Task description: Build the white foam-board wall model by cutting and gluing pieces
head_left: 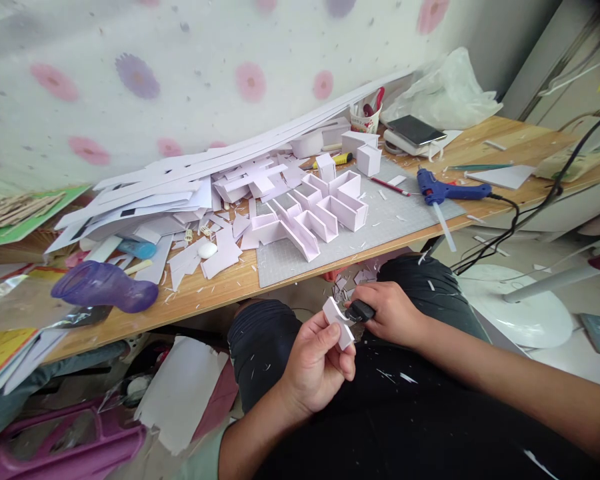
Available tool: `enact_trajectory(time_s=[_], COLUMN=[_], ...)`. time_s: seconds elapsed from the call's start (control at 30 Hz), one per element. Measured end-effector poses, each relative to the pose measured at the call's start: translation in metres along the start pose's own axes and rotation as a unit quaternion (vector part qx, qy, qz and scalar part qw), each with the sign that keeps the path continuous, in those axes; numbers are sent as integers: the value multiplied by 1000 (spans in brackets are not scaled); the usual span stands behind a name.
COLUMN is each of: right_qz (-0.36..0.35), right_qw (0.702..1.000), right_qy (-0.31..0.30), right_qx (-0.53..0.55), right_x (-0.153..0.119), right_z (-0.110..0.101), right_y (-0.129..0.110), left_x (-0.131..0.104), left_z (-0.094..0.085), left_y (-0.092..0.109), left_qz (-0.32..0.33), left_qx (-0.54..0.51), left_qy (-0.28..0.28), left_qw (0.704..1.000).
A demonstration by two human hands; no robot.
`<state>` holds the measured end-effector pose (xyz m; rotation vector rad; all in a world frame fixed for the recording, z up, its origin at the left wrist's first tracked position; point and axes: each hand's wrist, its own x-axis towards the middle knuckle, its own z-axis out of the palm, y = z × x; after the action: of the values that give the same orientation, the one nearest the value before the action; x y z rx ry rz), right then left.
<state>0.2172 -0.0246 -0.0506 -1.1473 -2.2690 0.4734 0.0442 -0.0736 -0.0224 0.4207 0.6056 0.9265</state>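
Low over my lap, my left hand (316, 363) is closed on a small white foam-board piece (338, 323), its thumb pressed on the near face. My right hand (387, 312) is wrapped round a black-handled knife (360, 311). The knife's front end meets the right edge of the piece; its blade is too small to make out. Beyond both hands, a white branching model of open-topped channels (325, 217) stands on a grey cutting mat (293, 268) at the table's edge.
A blue glue gun (437, 188) lies on the mat's right, its cord running off the table. White sheets (145, 193) and scraps pile at the left, beside a purple vessel (105, 285). A tool cup (365, 121) stands behind. A white round base (517, 307) is on the floor.
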Motion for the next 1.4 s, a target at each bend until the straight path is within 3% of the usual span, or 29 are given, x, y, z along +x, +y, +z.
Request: enact_trajectory(time_s=[0.53,0.77,0.9,1.17,1.4], right_qz=[38,93,127,28,4], right_qw=[999,995,991,998,1000], right_qy=[-12,-38,-25,-33,-23], right_qx=[-17,-18,32,36,4], right_x=[1,2,0,-6,-6], right_z=[4,11,13,0,-2], right_y=[7,15,17,4,4], left_x=[0,-1,0,3,3], left_z=[-4,-5,-5,1,2], left_y=[-7,-13,-12,-1,0], left_qz=[2,-18,-9,-3,-13], left_qx=[-5,-2,-5,-11,-2], left_qy=[-39,-62,-41,42,39], left_qw=[999,998,999,999,999])
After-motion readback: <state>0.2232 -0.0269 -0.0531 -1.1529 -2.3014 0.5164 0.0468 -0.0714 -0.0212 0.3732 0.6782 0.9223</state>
